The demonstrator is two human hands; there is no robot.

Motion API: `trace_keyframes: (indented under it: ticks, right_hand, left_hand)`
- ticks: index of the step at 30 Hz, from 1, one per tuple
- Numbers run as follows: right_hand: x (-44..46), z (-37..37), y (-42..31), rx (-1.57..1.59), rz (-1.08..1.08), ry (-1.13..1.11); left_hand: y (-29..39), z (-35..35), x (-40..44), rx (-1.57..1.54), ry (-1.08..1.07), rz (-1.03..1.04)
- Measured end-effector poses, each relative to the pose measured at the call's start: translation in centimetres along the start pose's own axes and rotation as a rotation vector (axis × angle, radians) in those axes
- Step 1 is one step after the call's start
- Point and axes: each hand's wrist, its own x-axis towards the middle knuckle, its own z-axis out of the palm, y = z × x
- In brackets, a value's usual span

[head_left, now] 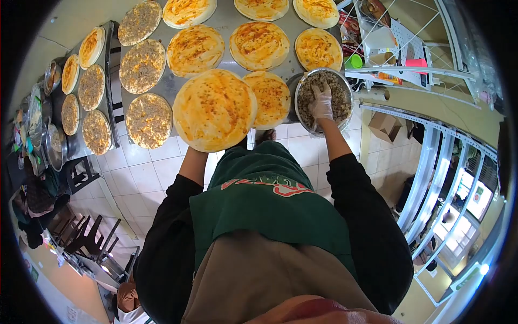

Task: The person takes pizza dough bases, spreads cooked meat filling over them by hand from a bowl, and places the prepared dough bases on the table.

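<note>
A broad, golden-topped flatbread (215, 110) is hovering or resting at the near edge of the metal table (227, 12), with the left forearm (194, 162) rising to it from below. The left hand is hiding under the bread, so I cannot tell how far it is opening or whether it is gripping or only bearing the weight. To the right, the right hand (322, 103), in a clear plastic glove, is dipping into a crumbly brown topping (340, 89) inside a metal bowl (350, 102); its fingers are spreading loosely, closing on nothing visible. A plainer bread (271, 97) is lying just beside, partly covered in this view, while a topped bread (149, 120) is lying on the left. Judging by its look, the flatbread is probably being light for its breadth, soft and bready, so it is likely bending or tearing if pinched at one rim. Its shiny top is perhaps being a little greasy. A flat palm under the middle, fingers fanning wide, is seeming the safest hold. The topping, loose and moist-looking, is calling for a cupped hand, since it is likely sifting through open fingers.
</note>
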Motion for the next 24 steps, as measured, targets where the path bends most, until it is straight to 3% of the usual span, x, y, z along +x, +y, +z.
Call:
trace_keyframes:
  ticks: [1, 2, 5, 7, 8, 10, 13, 14, 16, 17, 19, 22, 24]
  right_hand:
    - [-0.2, 0.7, 0.3, 0.033, -0.065, 0.156]
    - [0.0, 1.1, 0.9, 0.040, -0.063, 0.157]
    - [1.9, 4.7, 6.5, -0.008, -0.104, -0.027]
    - [2.6, 5.6, 7.6, 0.737, 0.126, 0.016]
    - [2.4, 5.6, 8.7, 0.739, 0.122, 0.015]
    - [1.0, -1.6, 3.8, 0.161, 0.045, -0.117]
    - [0.2, -4.7, 2.5, -0.036, -0.021, -0.103]
    - [0.2, -5.9, 1.8, -0.034, -0.026, -0.102]
    - [0.3, -8.8, -0.5, -0.082, 0.015, -0.340]
    - [-0.9, -9.1, -1.3, -0.081, 0.007, -0.336]
    - [-3.6, -9.6, -2.0, -0.062, -0.248, -0.103]
    - [-1.7, -4.3, 2.0, -0.103, -0.349, -0.189]
    - [-0.1, -3.9, 3.2, 0.036, -0.301, -0.244]
  left_hand:
    - [-0.4, 0.5, 0.0, 0.003, -0.004, -0.006]
    - [-0.9, 0.9, 0.0, 0.006, -0.009, -0.012]
    - [-2.4, 2.4, -0.1, 0.008, -0.025, -0.022]
    - [-4.3, 3.5, 0.2, 0.002, -0.036, -0.026]
    - [-5.3, 4.0, -0.1, 0.000, -0.042, -0.028]
    - [-7.3, 5.0, -0.2, -0.004, -0.053, -0.032]
    - [-10.5, 6.6, -0.3, -0.014, -0.078, -0.037]
    - [-11.4, 7.1, -0.4, -0.016, -0.085, -0.037]
    - [-13.2, 8.3, -0.3, -0.022, -0.104, -0.034]
    - [-13.8, 8.7, -0.3, -0.025, -0.113, -0.032]
    - [-15.2, 9.5, -0.4, -0.030, -0.129, -0.030]
    - [-16.6, 10.2, -0.8, -0.040, -0.144, -0.029]
    - [-17.3, 10.5, -1.0, -0.046, -0.151, -0.027]
